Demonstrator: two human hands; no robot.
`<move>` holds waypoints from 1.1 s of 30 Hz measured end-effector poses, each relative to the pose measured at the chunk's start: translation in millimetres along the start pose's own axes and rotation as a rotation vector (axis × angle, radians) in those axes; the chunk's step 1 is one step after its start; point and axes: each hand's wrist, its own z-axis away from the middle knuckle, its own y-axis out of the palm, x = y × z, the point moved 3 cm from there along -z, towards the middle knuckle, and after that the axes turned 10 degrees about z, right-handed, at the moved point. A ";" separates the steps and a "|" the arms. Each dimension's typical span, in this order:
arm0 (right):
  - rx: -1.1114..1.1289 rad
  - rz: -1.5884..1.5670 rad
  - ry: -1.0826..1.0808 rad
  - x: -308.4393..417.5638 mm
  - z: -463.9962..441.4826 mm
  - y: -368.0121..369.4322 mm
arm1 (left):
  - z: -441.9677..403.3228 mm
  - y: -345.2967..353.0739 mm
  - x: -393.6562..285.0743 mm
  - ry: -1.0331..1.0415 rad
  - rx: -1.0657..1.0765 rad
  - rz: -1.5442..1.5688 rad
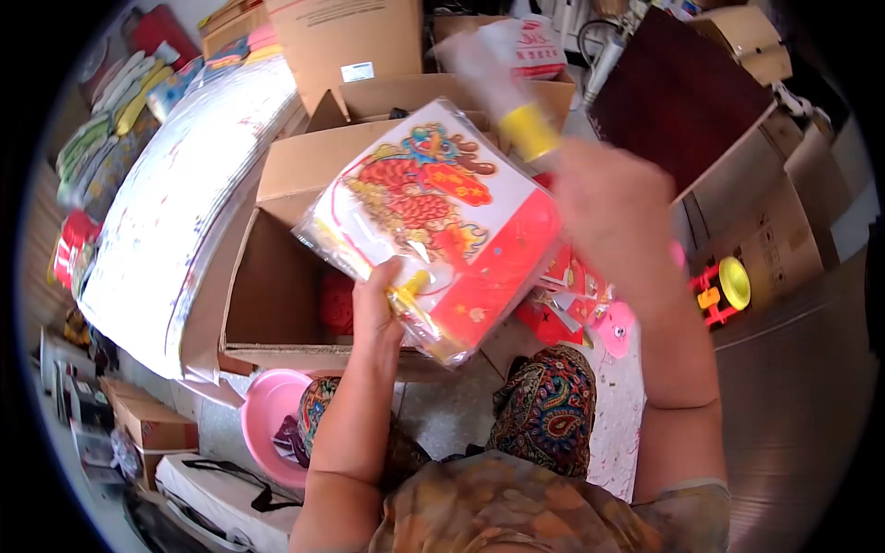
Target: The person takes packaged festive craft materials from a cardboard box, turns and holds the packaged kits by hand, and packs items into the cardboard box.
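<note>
My left hand (376,300) grips the lower left edge of a flat, plastic-wrapped package (442,221) with a red dragon picture on white and a red corner. The package is tilted above an open cardboard box (277,286), in which something red shows. To the right, my right hand (604,189) is raised and smeared by motion, its fingers closed round a blurred brush-like thing (530,132) with a yellow band and a pale upper part. Red and white paper items (572,286) lie below my right forearm.
A pink basin (267,419) stands at the lower left, near my knee. Stacked white sheets (184,203) fill the left side. Another carton (770,240) and a red and yellow toy (724,290) are at the right. A tall carton (355,41) stands behind the open box.
</note>
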 end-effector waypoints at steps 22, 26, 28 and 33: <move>0.457 -0.140 -0.346 139.6 2.2 52.4 | 5.3 -13.2 18.7 -0.045 0.073 0.203; 0.541 -0.341 -0.303 110.9 1.3 51.7 | 20.2 4.7 6.3 -0.089 0.002 0.187; 0.417 -0.791 0.083 79.6 1.8 50.6 | 22.1 11.1 5.0 -0.091 0.027 0.188; 0.209 -0.492 0.201 -18.3 25.5 85.0 | 10.7 -3.9 12.2 -0.157 0.115 0.298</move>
